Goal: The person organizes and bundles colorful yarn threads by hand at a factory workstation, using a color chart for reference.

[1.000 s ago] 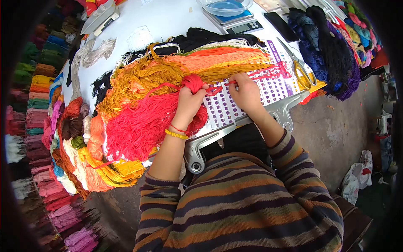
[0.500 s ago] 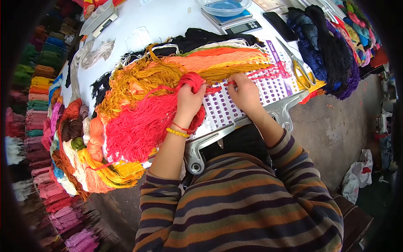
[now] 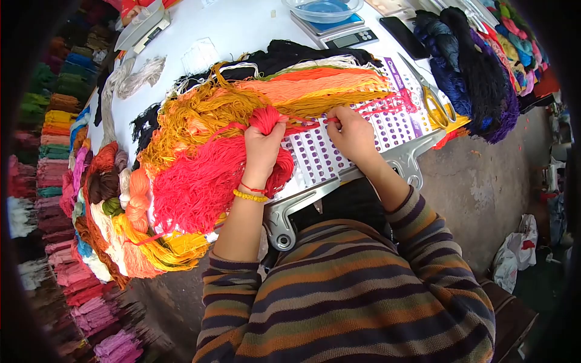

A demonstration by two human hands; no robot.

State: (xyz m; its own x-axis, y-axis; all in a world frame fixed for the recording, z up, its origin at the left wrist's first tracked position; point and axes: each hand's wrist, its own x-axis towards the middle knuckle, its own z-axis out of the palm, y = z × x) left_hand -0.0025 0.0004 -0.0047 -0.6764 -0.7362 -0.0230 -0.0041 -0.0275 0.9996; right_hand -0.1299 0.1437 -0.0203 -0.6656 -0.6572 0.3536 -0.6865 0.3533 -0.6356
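My left hand point(image 3: 264, 147) is closed around a bundle of red yarn point(image 3: 265, 118), whose rounded top bulges above the fist. Strands stretch from it to my right hand point(image 3: 352, 135), which pinches red yarn between thumb and fingers. A large heap of loose pinkish-red yarn point(image 3: 196, 181) spreads left of my left wrist. Beneath both hands lies a white sheet with rows of purple marks point(image 3: 315, 158). Mustard yarn point(image 3: 193, 115) and peach-orange yarn point(image 3: 327, 85) are piled just beyond my hands. More red strands point(image 3: 399, 101) trail across the sheet on the right.
Gold-handled scissors point(image 3: 434, 109) lie at the right, near dark blue and black yarn point(image 3: 466, 72). A digital scale point(image 3: 348, 40) bears a clear plastic bowl point(image 3: 324, 9); a black phone point(image 3: 404, 37) is beside it. A metal bracket point(image 3: 284, 227) lines the near edge. Another person's hand point(image 3: 132, 14) shows far left.
My left hand has shifted a little left with the red yarn, widening the gap to my right hand, which has barely moved. Another person's hand has appeared at the far left.
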